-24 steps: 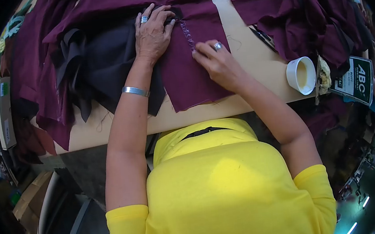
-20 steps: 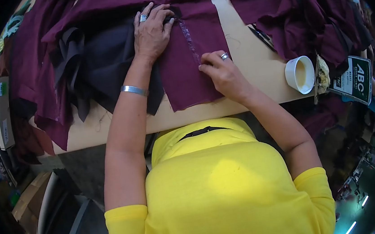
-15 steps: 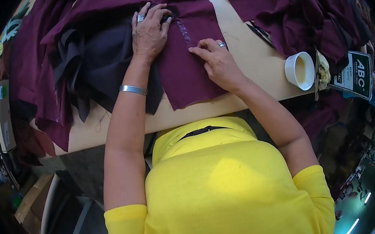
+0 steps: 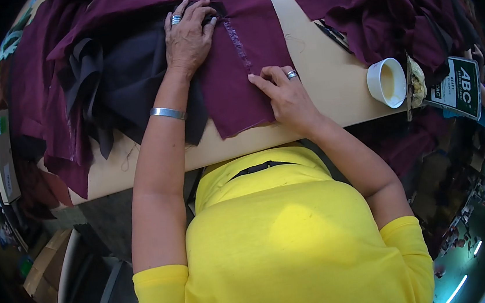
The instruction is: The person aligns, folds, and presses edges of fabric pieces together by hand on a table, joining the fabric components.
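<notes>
Maroon cloth (image 4: 232,106) lies flat on the table, with a whitish, shiny strip (image 4: 236,44) running down it. My left hand (image 4: 188,40) rests on the cloth near the strip's upper end, fingers spread, touching the edge of a dark piece. My right hand (image 4: 286,94) is at the strip's lower end, thumb and index finger brought together on the cloth; what they hold, if anything, is too small to tell. Dark grey cloth (image 4: 131,86) lies in folds under and left of my left forearm.
A white bowl (image 4: 386,83) with pale contents stands near the table's (image 4: 329,84) right edge, beside a green ABC container (image 4: 459,88). Black scissors (image 4: 334,37) lie by more maroon cloth (image 4: 381,15) at the upper right. A cardboard box (image 4: 49,269) is lower left.
My right hand has moved down along the strip toward the table's front edge, and more of the strip shows above it. My left hand remains at the strip's upper end.
</notes>
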A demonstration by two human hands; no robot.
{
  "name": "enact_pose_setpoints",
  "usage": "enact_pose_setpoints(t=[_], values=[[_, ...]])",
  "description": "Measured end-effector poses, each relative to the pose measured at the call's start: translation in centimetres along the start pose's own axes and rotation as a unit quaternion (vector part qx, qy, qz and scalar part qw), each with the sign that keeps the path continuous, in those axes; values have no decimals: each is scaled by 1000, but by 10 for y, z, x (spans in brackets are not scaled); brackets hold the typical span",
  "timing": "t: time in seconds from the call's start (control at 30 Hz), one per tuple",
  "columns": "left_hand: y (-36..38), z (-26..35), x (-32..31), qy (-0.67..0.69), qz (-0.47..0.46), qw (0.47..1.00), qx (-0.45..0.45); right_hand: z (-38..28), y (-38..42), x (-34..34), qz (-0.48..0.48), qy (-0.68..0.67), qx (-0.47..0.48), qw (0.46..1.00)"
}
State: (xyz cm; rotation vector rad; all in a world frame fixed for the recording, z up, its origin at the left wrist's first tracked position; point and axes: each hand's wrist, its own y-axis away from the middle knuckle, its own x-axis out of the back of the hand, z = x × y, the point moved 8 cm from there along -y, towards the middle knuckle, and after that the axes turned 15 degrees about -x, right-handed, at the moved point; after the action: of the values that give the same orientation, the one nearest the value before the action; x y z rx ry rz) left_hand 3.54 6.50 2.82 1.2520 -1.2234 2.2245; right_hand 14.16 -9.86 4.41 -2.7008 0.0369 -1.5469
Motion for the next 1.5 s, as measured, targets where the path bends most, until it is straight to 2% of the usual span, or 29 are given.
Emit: enact_pose_setpoints(t=[0.13,0.33,0.43,0.63,0.73,0.83,0.93,1.0,1.03,1.1,1.17,1.23,1.5], values=[[0,0,0,2,7,1000,2,-4,24,3,18,38,66,997],[1,0,-3,10,11,1000,7,-13,62,-1,-22,107,131,985],[1,-2,-3,11,4,1000,2,-13,71,2,-21,113,139,984],[1,-1,-3,5,-10,1000,1,-11,67,9,-23,34,139,989],[-1,1,-2,-6,-18,1000,3,-3,58,15,-28,-62,51,996],[0,2,1,-16,-26,1000,2,-11,60,10,-5,13,76,997],[-2,2,0,-10,-27,1000,-4,-6,62,33,-20,-67,105,992],[-2,1,-1,0,-26,1000,-2,18,61,85,68,4,29,997],[-2,1,-2,-2,-30,1000,-1,48,63,107,121,31,-51,991],[-2,1,-1,-2,-35,999,5,80,69,161,198,179,-152,952],[-2,2,-1,-3,-39,999,6,120,81,179,164,345,-204,901],[-3,1,-1,-4,-44,999,9,146,89,178,124,354,-264,888],[-4,2,0,-31,-45,999,-3,172,91,159,79,356,-303,880]])
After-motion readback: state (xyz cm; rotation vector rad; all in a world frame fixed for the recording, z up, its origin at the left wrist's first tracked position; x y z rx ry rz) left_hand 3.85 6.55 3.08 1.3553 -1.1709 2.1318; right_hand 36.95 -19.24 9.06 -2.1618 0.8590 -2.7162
